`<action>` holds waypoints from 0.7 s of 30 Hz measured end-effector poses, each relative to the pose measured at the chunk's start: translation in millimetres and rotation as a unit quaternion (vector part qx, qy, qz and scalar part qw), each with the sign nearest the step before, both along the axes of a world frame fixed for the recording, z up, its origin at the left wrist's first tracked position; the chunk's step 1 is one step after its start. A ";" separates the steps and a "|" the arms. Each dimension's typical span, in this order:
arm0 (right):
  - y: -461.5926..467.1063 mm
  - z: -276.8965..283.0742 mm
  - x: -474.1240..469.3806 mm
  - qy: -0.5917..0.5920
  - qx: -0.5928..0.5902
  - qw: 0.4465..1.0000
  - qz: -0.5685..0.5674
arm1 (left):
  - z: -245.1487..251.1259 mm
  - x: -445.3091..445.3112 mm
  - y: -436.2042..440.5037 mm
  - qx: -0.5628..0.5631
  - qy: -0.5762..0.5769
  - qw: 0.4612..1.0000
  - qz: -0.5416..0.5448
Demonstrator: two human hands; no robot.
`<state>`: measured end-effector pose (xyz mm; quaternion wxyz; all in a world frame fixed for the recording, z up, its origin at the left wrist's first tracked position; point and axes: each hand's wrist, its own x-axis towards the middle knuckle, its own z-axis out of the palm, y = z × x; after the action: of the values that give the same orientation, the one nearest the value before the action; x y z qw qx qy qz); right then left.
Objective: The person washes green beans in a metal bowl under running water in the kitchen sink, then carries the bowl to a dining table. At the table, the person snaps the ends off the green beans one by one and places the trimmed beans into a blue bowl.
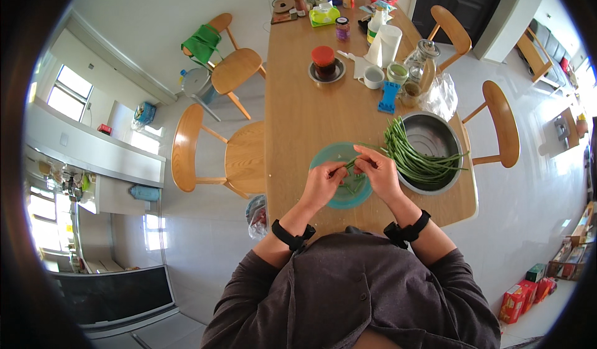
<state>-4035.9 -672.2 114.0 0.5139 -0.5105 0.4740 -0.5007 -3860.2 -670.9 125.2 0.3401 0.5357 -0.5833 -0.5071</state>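
Both hands meet over a teal plastic bowl (347, 201) near the table's front edge. My left hand (325, 181) pinches green bean pieces (350, 163) between thumb and fingers. From the right, my right hand (378, 169) grips the same beans, its index finger stretched out. Short cut green pieces lie in the teal bowl below. Just right of it stands a wide metal basin (454, 139), with a heap of long green beans (410, 158) along its left and lower side, some ends over the rim.
Beyond the basin are a blue plastic item (388, 97), a white mug (372, 77), a glass pitcher (426, 55) and a clear plastic bag (440, 98). A red-lidded jar (323, 62) stands in a metal dish. Wooden chairs (245, 153) flank the table; a bagged bin (257, 216) is at lower left.
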 end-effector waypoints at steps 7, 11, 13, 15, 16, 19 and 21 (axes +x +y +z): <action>2.3 -0.1 1.1 0.061 -0.007 0.998 0.001 | -5.9 0.6 -1.9 -0.045 -0.044 0.997 -0.041; 2.7 3.4 -2.0 0.113 -0.003 0.994 0.007 | -3.9 2.2 -3.2 -0.029 -0.106 0.992 -0.055; 3.2 3.9 -2.3 0.141 -0.015 0.990 0.000 | -3.8 2.3 -4.0 -0.008 -0.104 0.993 -0.062; 3.7 2.7 -0.7 0.173 -0.043 0.984 -0.014 | -5.4 1.7 -4.4 -0.022 -0.113 0.992 -0.055; 4.1 1.5 1.2 0.191 -0.065 0.979 -0.024 | -6.9 1.0 -4.6 -0.016 -0.107 0.993 -0.054; 5.6 -2.0 7.5 0.217 -0.139 0.965 -0.045 | -13.6 -2.2 -5.3 -0.024 -0.130 0.991 -0.024; 8.3 -1.9 13.2 0.233 -0.194 0.951 -0.052 | -19.0 -4.3 -5.8 -0.024 -0.111 0.994 0.001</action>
<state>-4022.7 -664.0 112.1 0.2533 -0.6773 0.5006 -0.4759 -3864.4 -676.6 106.2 0.2868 0.5812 -0.6288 -0.4296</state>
